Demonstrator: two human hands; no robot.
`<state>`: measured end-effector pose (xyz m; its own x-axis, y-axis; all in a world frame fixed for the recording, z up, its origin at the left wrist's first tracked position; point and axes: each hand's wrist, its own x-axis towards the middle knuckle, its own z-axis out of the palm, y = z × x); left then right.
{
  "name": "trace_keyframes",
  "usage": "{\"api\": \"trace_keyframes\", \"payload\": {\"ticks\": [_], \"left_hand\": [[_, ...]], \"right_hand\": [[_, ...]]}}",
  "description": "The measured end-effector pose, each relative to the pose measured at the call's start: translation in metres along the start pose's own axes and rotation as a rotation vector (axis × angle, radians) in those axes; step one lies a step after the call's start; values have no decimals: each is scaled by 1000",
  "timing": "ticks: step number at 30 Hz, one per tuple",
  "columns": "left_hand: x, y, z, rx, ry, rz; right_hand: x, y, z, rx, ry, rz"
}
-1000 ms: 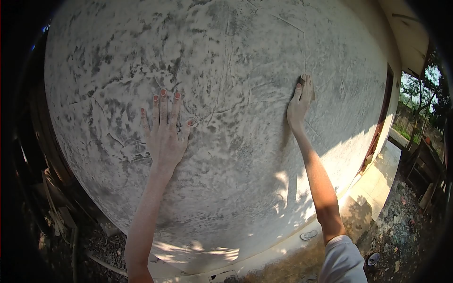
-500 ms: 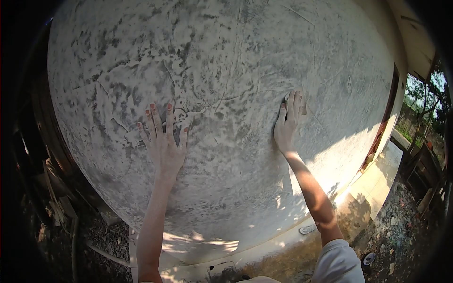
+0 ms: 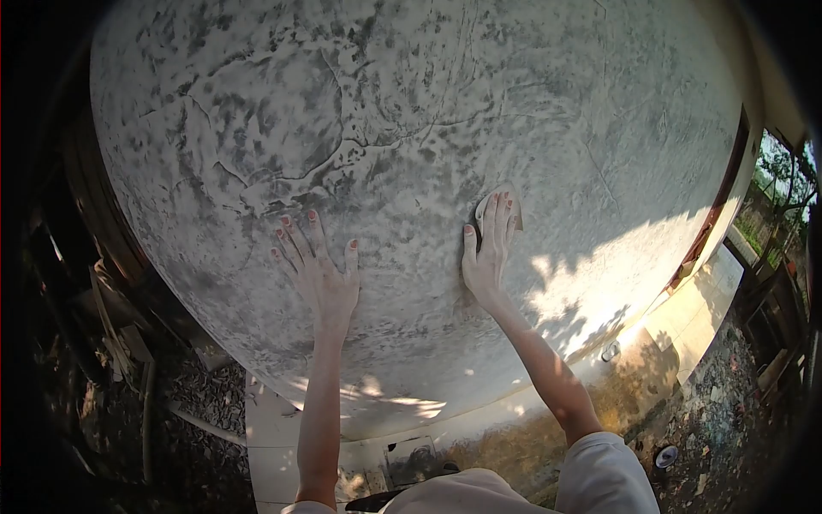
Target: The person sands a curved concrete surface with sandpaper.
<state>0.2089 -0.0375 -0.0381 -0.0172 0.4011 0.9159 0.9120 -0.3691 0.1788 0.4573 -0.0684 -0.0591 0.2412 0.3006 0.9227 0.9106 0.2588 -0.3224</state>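
A broad grey-white wall [image 3: 402, 283] with dark mottled patches and raised ridges curves through the wide view. My left hand [image 3: 325, 278], pale with dust, rests against it with fingers spread, holding nothing. To its right, my right hand [image 3: 490, 248] lies pressed on the wall, its fingers nearly together and the thumb slightly apart. Beneath those fingers is a small pale sheet that looks like sandpaper [image 3: 518, 221], its edge showing at the right; the rest is covered by the fingers. A winding ridge [image 3: 351, 141] runs above both hands.
Below the wall runs a tiled ledge [image 3: 270, 437] with a stained face. Boards and sticks [image 3: 111, 325] lean at the left over leaf litter. At lower right, a round object [image 3: 666, 457] lies on the dirt. Sunlight falls across the wall's lower right.
Both hands have slid down the wall, the right one also leftward, so they are closer together. The view has tilted lower, and the sheet has moved with the right hand.
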Motion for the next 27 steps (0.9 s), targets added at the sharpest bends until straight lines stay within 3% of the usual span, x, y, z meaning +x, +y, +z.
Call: {"api": "trace_keyframes", "payload": {"ticks": [2, 5, 10, 13, 17, 20, 25, 27], "left_hand": [[-14, -2, 1, -71, -21, -56], [-41, -12, 2, -132, -41, -153], [-73, -26, 9, -145, -68, -219], [-83, -27, 8, -157, -97, -281], [-93, -34, 8, -186, -112, -312], [-101, -44, 6, -186, -143, -312], [-107, -52, -3, -181, -199, -360], [-110, -53, -6, -231, -235, -484]], "right_hand": [[-74, 5, 17, -35, -190, -141], [-86, 15, 23, -115, -221, -172], [45, -19, -3, 130, 138, 64], [32, -33, 6, 155, 114, 129], [-109, -37, 42, -26, -191, 6], [-149, -29, 53, -69, -276, -54], [-35, -58, 34, 21, -47, 16], [-15, -72, 28, 42, -33, 45]]}}
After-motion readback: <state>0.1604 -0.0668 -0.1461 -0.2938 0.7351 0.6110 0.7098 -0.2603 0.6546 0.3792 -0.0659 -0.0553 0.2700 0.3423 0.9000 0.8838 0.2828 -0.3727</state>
